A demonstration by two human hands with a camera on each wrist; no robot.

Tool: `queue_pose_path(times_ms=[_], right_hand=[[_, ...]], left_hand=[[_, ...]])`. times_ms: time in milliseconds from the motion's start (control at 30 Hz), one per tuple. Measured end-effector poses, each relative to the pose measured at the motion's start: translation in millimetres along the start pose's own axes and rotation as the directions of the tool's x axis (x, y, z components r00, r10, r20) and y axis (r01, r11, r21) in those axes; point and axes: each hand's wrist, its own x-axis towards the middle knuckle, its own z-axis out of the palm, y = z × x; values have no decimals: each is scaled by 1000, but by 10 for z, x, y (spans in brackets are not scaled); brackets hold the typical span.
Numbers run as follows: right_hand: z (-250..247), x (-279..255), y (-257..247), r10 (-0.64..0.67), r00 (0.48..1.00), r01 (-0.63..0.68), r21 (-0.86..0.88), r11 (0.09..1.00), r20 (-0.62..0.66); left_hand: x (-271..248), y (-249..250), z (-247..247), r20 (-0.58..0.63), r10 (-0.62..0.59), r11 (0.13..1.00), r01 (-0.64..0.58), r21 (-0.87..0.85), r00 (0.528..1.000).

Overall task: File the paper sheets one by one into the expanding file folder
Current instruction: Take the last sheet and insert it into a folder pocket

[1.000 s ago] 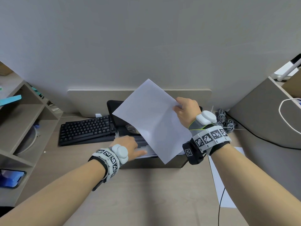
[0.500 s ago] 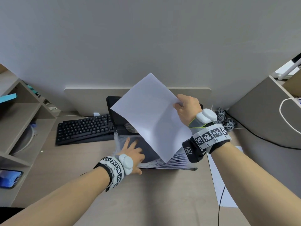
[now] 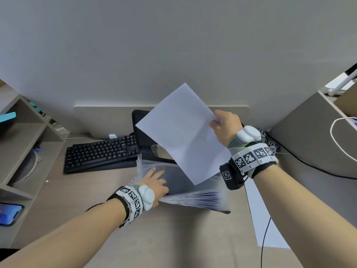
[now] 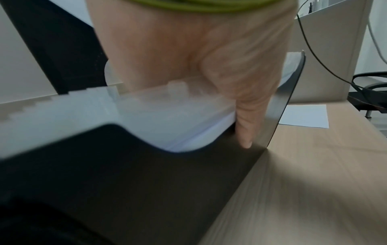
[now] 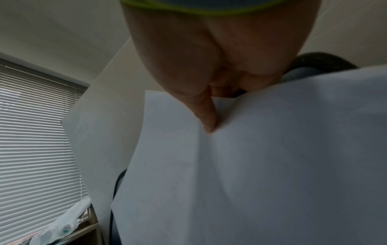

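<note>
My right hand (image 3: 224,124) pinches a white paper sheet (image 3: 183,136) by its right edge; the sheet hangs tilted, its lower corner over the expanding file folder (image 3: 193,198). In the right wrist view my thumb (image 5: 207,116) presses on the sheet (image 5: 251,165). The folder stands fanned out on the desk with several translucent dividers and a dark front cover (image 4: 125,174). My left hand (image 3: 154,180) has its fingers inside a pocket, and its thumb (image 4: 247,129) goes down just behind the front cover, so it grips a bundle of dividers. More white sheets (image 3: 264,219) lie on the desk at the right.
A black keyboard (image 3: 100,153) lies behind and left of the folder, with a black stand (image 3: 143,136) just behind it. Wooden shelves (image 3: 23,151) and a phone (image 3: 9,213) are on the left. A grey box (image 3: 309,136) and a dark cable (image 3: 264,235) are on the right.
My left hand pushed into the folder and drew the front dividers toward me, fanning the folder open. The right hand and the sheet rose slightly.
</note>
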Motion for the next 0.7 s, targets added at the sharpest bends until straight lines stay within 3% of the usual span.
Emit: queue_pose_path(times_ms=[167, 300, 433, 700], right_hand=[[22, -110, -48, -67, 998, 67, -31, 997, 1], [60, -255, -85, -202, 972, 215, -106, 971, 122], [133, -283, -89, -306, 929, 352, -241, 905, 207], [281, -263, -73, -351, 873, 455, -308, 835, 339]], left_hand=[[69, -61, -35, -35, -22, 1000, 21, -19, 999], [105, -175, -116, -60, -66, 996, 63, -56, 996], [120, -186, -168, -12, -109, 988, 107, -114, 994], [26, -178, -167, -47, -197, 976, 192, -101, 979]])
